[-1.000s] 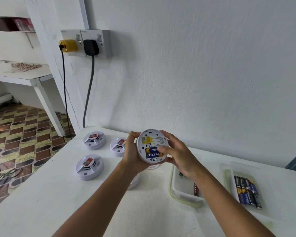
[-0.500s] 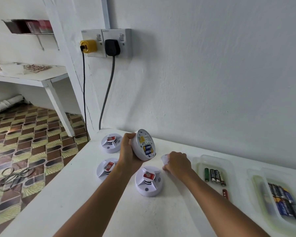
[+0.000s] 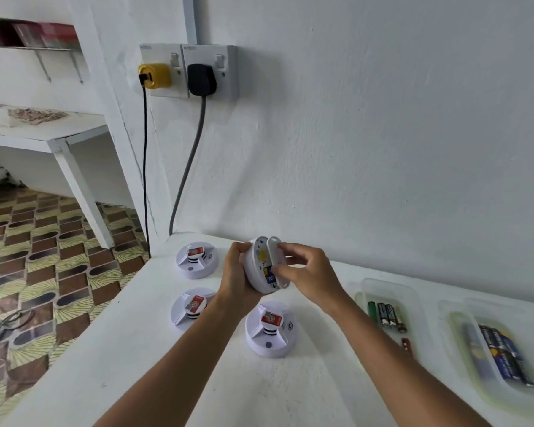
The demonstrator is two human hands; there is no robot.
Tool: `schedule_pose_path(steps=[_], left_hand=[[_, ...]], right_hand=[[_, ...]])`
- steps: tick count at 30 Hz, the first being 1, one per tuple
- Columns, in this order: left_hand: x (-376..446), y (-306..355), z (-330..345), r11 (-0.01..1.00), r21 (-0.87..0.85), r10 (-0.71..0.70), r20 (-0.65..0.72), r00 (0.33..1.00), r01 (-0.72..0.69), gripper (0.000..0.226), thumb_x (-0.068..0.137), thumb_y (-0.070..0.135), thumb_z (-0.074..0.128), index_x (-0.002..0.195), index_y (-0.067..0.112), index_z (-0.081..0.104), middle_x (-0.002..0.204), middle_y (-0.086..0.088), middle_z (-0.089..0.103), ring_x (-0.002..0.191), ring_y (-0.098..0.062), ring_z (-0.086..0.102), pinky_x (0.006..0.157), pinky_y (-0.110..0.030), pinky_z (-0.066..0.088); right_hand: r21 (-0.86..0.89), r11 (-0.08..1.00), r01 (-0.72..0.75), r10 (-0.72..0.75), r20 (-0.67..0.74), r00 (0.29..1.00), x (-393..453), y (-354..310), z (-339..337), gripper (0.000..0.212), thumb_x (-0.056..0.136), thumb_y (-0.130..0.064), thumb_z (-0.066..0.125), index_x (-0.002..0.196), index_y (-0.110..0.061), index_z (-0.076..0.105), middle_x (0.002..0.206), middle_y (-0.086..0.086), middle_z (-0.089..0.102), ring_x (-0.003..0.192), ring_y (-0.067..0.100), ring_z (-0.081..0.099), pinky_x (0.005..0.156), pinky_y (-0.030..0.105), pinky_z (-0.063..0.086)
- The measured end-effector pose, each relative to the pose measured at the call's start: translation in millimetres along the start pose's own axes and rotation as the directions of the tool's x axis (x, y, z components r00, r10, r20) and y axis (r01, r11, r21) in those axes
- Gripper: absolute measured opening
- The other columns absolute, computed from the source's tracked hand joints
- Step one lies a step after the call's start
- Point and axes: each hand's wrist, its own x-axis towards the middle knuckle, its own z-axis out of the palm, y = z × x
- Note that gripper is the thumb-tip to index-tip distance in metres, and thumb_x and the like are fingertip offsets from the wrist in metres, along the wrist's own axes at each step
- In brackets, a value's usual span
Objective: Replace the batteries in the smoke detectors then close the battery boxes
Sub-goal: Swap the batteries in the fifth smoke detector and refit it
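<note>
Your right hand (image 3: 305, 272) has fetched the cover (image 3: 274, 261), pinching it against the detector (image 3: 256, 266) your left hand (image 3: 236, 272) clasps; closing comes next.

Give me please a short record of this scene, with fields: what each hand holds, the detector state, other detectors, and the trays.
left hand: holds the smoke detector on its edge, above the table
right hand: holds the white cover against the detector's open back
detector state: blue battery visible inside, cover not fully seated
other detectors: three on the table, at
near tray: few loose batteries
far tray: row of dark blue batteries
</note>
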Motion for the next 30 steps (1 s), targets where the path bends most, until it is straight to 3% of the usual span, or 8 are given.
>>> schedule_pose_path(steps=[7,10,13,16,19,23,26,30], left_hand=[[-1,3,-1,0.999,0.028,0.035,-0.021,0.999,-0.034,0.042,0.088,0.036,0.04,0.105,0.005,0.062,0.1,-0.019,0.06,0.094,-0.032,0.057,0.088,-0.044,0.044],[-2,5,-5,0.999,0.032,0.015,-0.04,0.999,-0.013,0.043,0.086,0.037,0.041,0.107,0.004,0.059,0.103,-0.019,0.057,0.1,-0.032,0.053,0.097,-0.045,0.041],[-7,7,-4,0.998,0.057,0.015,-0.037,0.999,-0.013,0.043,0.088,0.037,0.039,0.097,0.003,0.063,0.095,-0.018,0.063,0.096,-0.031,0.058,0.092,-0.043,0.043],[-10,7,-3,0.996,0.084,0.014,-0.043,0.999,-0.01,0.044,0.091,0.036,0.037,0.092,0.003,0.065,0.087,-0.016,0.067,0.087,-0.029,0.062,0.088,-0.043,0.046],[-11,7,-3,0.989,0.149,0.021,-0.063,0.998,-0.011,0.045,0.091,0.037,0.036,0.098,0.003,0.065,0.09,-0.018,0.068,0.091,-0.03,0.062,0.099,-0.048,0.043],[-15,6,1,0.961,0.273,0.068,-0.104,0.992,-0.038,0.045,0.091,0.036,0.035,0.103,0.005,0.066,0.093,-0.018,0.066,0.087,-0.03,0.058,0.085,-0.045,0.046],[-17,5,4,0.944,0.327,0.104,-0.137,0.985,-0.054,0.046,0.092,0.037,0.036,0.105,0.006,0.066,0.089,-0.017,0.065,0.083,-0.029,0.058,0.077,-0.043,0.046],[-21,6,8,0.934,0.349,0.142,-0.153,0.978,-0.082,0.044,0.092,0.038,0.037,0.104,0.006,0.066,0.09,-0.018,0.065,0.085,-0.03,0.058,0.076,-0.042,0.047]], right_hand=[[-0.011,0.998,0.061,-0.061,0.002,0.998,-3,-5,12,0.052,0.08,-0.014,0.076,0.129,-0.019,0.062,0.119,-0.009,0.067,0.106,0.001,0.062,0.086,0.015,0.051],[-0.017,0.996,0.093,-0.092,0.036,0.995,-5,-7,16,0.046,0.083,-0.009,0.072,0.127,-0.017,0.063,0.122,-0.009,0.066,0.108,-0.002,0.059,0.097,0.022,0.05],[-0.04,0.992,0.12,-0.117,0.058,0.991,-7,-7,21,0.042,0.086,-0.011,0.069,0.128,-0.015,0.063,0.127,-0.007,0.064,0.112,0.004,0.059,0.1,0.027,0.049],[-0.064,0.99,0.127,-0.125,0.044,0.991,-6,-8,21,0.037,0.085,-0.014,0.071,0.122,-0.012,0.067,0.116,-0.005,0.068,0.106,0.01,0.062,0.093,0.021,0.051],[-0.066,0.994,0.091,-0.089,0.029,0.996,-3,-12,16,0.037,0.077,-0.015,0.079,0.113,-0.012,0.071,0.103,-0.001,0.072,0.094,0.011,0.066,0.076,0.01,0.05],[-0.055,0.998,-0.032,0.036,0.071,0.997,3,-19,4,0.041,0.063,-0.02,0.088,0.102,-0.019,0.075,0.088,-0.002,0.075,0.082,0.013,0.07,0.071,0.026,0.057],[-0.037,0.995,-0.094,0.097,0.104,0.99,6,-25,1,0.033,0.062,-0.02,0.087,0.093,-0.014,0.077,0.081,-0.003,0.074,0.073,0.011,0.067,0.062,0.023,0.05],[-0.037,0.994,-0.105,0.108,0.111,0.988,5,-32,0,0.026,0.069,-0.023,0.084,0.091,-0.012,0.077,0.085,0.001,0.075,0.082,0.017,0.07,0.068,0.029,0.055]])
